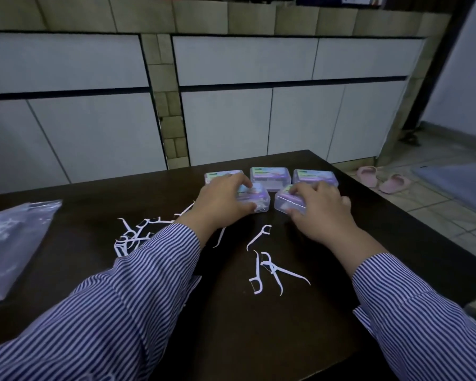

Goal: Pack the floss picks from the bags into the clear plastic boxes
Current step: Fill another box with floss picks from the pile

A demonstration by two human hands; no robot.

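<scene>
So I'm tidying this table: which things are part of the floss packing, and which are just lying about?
Part of the job:
clear boxes
loose floss picks
plastic bag
left hand and right hand, each gripping a box

Lying about:
pink slippers, on the floor

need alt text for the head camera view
Two hands, left hand and right hand, each grip a clear plastic box on a dark table, with loose floss picks scattered nearby and a bag at left.
</scene>
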